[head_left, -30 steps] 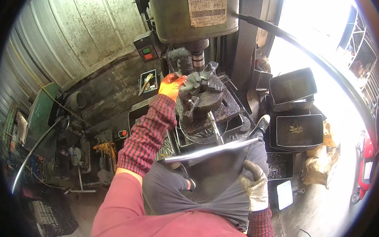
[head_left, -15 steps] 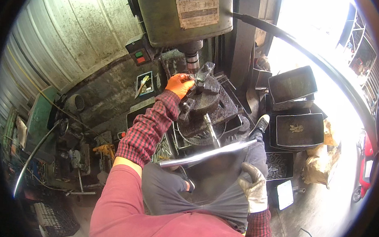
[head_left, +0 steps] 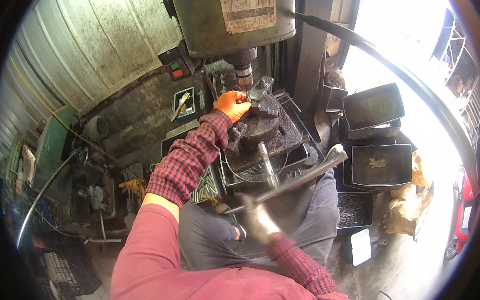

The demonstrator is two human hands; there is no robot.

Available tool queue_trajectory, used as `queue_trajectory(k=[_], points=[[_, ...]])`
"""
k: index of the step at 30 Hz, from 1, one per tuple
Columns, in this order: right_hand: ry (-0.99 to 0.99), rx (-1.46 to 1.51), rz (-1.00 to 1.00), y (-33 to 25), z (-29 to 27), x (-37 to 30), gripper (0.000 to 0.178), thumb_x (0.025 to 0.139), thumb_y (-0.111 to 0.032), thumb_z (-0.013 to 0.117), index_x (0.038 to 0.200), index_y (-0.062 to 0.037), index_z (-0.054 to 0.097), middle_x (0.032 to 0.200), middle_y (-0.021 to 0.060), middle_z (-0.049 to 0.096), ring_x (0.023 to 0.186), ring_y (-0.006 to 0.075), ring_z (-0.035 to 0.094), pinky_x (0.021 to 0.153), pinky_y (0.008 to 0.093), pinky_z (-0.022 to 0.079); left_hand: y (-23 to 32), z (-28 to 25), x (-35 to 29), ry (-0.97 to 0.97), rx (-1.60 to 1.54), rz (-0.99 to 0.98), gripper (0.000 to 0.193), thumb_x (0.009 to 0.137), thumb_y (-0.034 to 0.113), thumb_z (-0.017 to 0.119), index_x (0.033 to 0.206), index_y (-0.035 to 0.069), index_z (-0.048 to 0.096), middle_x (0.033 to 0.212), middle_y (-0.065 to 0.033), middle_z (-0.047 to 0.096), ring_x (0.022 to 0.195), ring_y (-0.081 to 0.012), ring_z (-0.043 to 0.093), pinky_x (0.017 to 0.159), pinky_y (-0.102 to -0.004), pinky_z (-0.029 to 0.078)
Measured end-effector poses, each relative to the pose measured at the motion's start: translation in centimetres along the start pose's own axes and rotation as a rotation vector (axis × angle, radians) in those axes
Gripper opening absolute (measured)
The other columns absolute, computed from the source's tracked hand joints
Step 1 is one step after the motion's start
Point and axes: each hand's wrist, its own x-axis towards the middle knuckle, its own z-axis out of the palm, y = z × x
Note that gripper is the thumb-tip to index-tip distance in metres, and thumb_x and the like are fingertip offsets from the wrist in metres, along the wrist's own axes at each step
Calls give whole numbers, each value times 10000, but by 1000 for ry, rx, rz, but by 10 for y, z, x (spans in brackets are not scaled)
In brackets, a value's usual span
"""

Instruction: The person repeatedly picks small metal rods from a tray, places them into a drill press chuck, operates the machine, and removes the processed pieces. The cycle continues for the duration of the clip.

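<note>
Got orange-gloved left hand (head_left: 232, 106) at the machine vise (head_left: 263, 127), upper centre of frame, just below the drill chuck (head_left: 243, 74); curled there, can't tell if gripping a part. Got pale-gloved right hand (head_left: 259, 223) at lower centre, overlapping left portion of the vise's handle bar (head_left: 302, 178) (motion-blurred, can't tell grip open or closed). See metal pins (head_left: 350, 211) in black bin (head_left: 368, 207), right of centre.

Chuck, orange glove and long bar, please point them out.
Chuck (head_left: 244, 71): head view, on its shiny lower part.
Orange glove (head_left: 230, 105): head view, on its back.
Long bar (head_left: 305, 178): head view, on its right half.
</note>
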Motion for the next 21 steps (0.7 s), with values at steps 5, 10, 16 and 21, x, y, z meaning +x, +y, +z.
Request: queue_trajectory(k=[5,10,16,21], points=[[-201,-35,-642,-111,-59,-48,693,712,-68,852,1351,0,594,1272,191,638,1287,285,566,1084,402,441,-9,0,4,8,-5,13,236,822,255,740,956,63,767,873,-54,764,859,-141,716,776,-294,527],[275,-1182,-754,-89,-159,-22,743,639,-337,927,1273,-72,643,1296,176,641,1288,349,557,1177,526,351,-14,3,9,18,-56,46,225,827,213,755,967,37,749,903,-62,759,885,-158,718,809,-302,538],[213,-76,-26,-18,-25,-1,366,977,-316,682,1184,-14,703,1079,136,740,938,214,688,826,358,572,-4,-2,6,-40,-13,-39,200,872,104,772,1033,-1,713,974,-43,746,920,-122,695,827,-274,531],[-377,548,-175,-100,-11,-30,759,881,-592,706,1361,-15,600,1290,176,649,1239,281,576,1068,424,444,-6,-4,7,-35,-39,-70,252,825,256,748,973,52,764,863,-58,765,828,-133,709,766,-296,534]])
